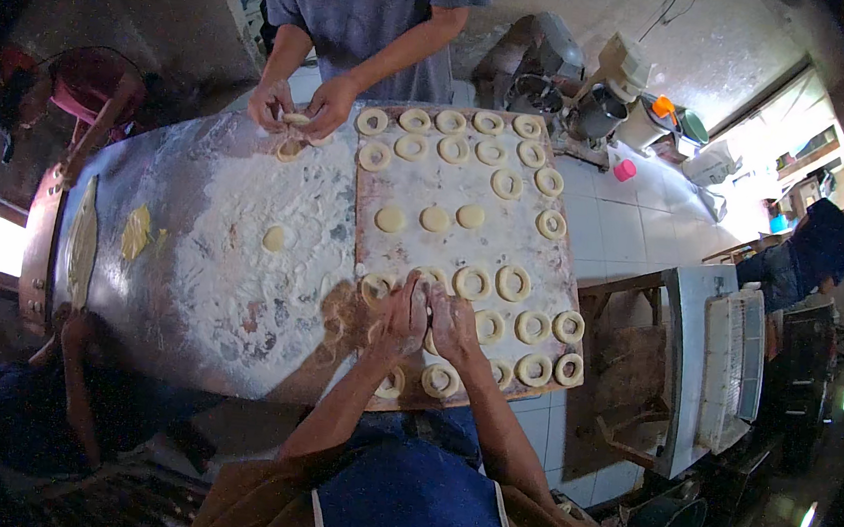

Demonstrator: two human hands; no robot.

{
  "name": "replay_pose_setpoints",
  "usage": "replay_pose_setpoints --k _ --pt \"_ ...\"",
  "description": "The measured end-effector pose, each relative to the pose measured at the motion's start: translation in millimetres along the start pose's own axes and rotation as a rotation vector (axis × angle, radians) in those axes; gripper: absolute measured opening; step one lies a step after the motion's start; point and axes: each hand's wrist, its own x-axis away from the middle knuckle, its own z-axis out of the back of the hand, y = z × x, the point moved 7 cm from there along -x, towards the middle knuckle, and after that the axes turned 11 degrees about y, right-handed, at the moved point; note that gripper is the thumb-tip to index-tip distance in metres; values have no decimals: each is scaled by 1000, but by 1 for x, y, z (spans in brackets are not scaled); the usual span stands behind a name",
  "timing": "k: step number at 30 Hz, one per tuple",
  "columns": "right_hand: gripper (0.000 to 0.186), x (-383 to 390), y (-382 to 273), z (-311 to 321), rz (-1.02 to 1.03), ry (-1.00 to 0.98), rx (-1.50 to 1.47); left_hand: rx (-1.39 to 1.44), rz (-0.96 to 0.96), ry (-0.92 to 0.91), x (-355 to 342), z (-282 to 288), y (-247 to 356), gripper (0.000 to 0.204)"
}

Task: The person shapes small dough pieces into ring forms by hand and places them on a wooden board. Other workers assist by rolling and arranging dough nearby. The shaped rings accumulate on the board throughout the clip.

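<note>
My left hand (401,322) and my right hand (453,329) are pressed together, side by side, over the near part of a floured board (424,185). Their fingers are closed; whatever lies between the palms is hidden. Pale dough shows just beyond my fingertips, but I cannot tell whether they touch it. Around my hands lie several dough rings, one of them a dough ring (514,269) just to the right. Farther up the board sit three flat dough rounds, among them a dough round (434,219) in the middle.
Across the table a person in a grey shirt (373,18) handles a piece of dough (295,119). Loose flour (246,208) covers the tabletop left of the board, with a single dough round (274,239) on it. A long dough strip (82,244) lies at the far left. Buckets (598,113) stand back right.
</note>
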Motion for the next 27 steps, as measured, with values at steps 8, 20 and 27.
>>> replay_pose_setpoints --k 8,20,27 --pt "41 -15 -1 78 -298 72 -97 -434 -22 -282 1 -78 -20 24" --pt "43 -17 29 182 -114 196 126 34 64 -55 13 -191 -120 33" --pt "23 -17 72 220 -263 252 22 -103 40 -229 7 -218 -78 38"
